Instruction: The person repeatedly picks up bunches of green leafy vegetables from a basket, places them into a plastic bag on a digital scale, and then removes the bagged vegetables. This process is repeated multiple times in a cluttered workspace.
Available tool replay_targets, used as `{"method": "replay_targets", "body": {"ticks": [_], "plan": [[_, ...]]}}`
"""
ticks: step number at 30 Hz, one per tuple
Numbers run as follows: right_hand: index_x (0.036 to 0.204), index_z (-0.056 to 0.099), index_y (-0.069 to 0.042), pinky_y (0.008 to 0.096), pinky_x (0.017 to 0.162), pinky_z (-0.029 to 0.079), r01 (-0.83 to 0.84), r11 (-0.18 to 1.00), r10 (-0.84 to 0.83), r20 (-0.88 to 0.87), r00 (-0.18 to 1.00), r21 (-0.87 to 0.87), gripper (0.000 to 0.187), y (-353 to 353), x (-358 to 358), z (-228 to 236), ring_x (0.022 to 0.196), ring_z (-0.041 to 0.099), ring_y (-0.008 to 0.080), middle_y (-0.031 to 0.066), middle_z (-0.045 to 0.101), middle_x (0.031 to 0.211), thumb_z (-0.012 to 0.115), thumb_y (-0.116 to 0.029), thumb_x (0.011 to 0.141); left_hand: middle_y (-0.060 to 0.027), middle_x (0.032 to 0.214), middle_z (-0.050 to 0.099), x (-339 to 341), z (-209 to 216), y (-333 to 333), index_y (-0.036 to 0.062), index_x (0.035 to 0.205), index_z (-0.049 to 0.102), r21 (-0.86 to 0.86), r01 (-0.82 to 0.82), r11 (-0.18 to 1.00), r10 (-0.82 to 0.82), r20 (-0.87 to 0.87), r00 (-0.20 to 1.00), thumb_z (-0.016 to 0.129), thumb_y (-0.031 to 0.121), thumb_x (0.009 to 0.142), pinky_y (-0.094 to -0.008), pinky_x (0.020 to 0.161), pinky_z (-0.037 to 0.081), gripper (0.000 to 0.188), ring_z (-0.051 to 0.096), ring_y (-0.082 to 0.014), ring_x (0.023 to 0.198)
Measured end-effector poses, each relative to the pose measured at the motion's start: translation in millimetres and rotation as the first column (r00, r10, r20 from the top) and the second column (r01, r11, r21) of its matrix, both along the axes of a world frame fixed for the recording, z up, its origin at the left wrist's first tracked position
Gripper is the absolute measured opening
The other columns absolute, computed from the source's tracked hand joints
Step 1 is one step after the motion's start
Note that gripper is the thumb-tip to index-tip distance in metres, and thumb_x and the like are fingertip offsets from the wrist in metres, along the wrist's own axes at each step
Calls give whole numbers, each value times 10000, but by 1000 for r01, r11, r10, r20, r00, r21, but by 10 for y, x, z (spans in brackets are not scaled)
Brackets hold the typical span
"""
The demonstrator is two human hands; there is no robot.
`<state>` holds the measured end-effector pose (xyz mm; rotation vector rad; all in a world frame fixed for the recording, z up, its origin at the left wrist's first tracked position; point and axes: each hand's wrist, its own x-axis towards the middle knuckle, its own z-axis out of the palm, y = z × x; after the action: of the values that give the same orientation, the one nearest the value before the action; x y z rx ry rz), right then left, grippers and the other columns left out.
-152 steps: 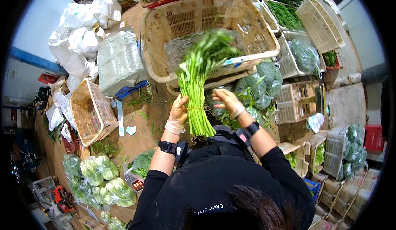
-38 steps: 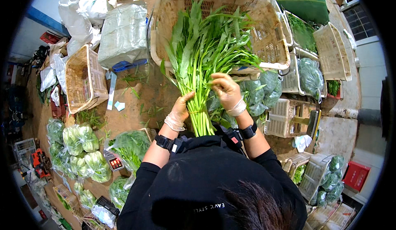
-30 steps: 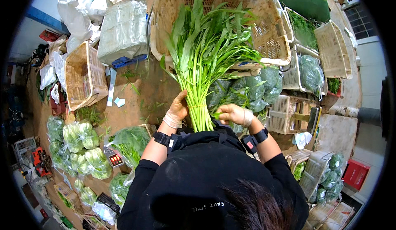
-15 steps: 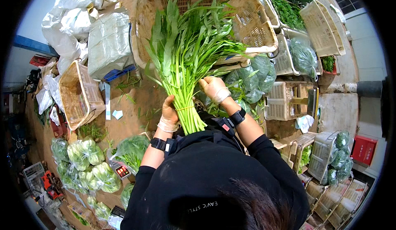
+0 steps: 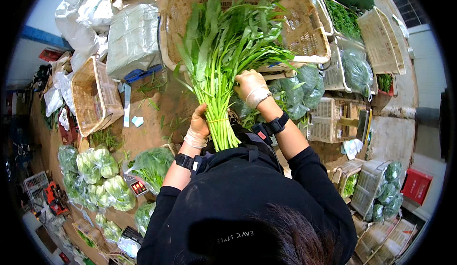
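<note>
A large bunch of water spinach (image 5: 216, 82) stands in front of me, its leaves spread toward the far crate and its pale stems toward my body. A thin tie (image 5: 218, 120) circles the stems low down. My left hand (image 5: 198, 123), in a clear thin glove, is closed round the left side of the stems beside the tie. On the right side, higher up, my gloved right hand (image 5: 251, 85) has its fingers curled against the stalks; the fingertips are partly hidden. The leafy tops overlap a large dirty cream crate (image 5: 309, 32).
Filled green bags (image 5: 304, 86) lie beyond my right hand, near a slatted crate (image 5: 321, 120). To the left stand a tilted crate (image 5: 97, 98) and a wrapped block (image 5: 133, 41). Bagged cabbages (image 5: 119, 193) and a scale with a lit display (image 5: 138, 187) sit lower left.
My right hand has moved a little farther up the right side of the bunch. My left hand still holds the stems. The whole view has shifted slightly.
</note>
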<state>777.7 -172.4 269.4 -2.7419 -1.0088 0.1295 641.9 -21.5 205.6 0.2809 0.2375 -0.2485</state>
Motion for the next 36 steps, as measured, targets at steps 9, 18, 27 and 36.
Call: {"method": "replay_targets", "body": {"ticks": [9,18,27,36], "plan": [[715,614,-35,406,705,454,32,999,-31,34,999,-37,200,-59,46,-199,772,566,310,139,600,757,569,-229,689,-212,1007,595,17,49,34,-45,1169,465,65,36,997,-37,5,999,598,358,785,-409,767,513,572,617,-294,855],[802,612,-34,391,658,481,364,931,-365,-132,922,-30,302,-565,-72,-13,726,608,324,173,631,799,599,-335,781,-88,922,599,269,1053,83,-20,1079,436,881,-327,343,291,232,928,732,170,701,-313,734,479,516,578,-167,815],[1135,490,17,259,761,456,728,460,166,-855,492,508,446,-154,-398,-46,837,573,141,86,618,963,632,-249,806,-158,1014,540,253,666,-157,-6,1275,289,935,73,347,65,-102,993,771,166,654,-289,706,481,805,580,-208,864],[1007,510,-13,239,617,461,805,440,151,-917,370,397,378,-89,-474,-8,710,548,106,36,578,859,682,-245,762,-103,980,588,257,409,-23,-23,1181,422,501,214,839,-235,-21,972,698,275,744,-319,722,506,597,596,-194,838]]}}
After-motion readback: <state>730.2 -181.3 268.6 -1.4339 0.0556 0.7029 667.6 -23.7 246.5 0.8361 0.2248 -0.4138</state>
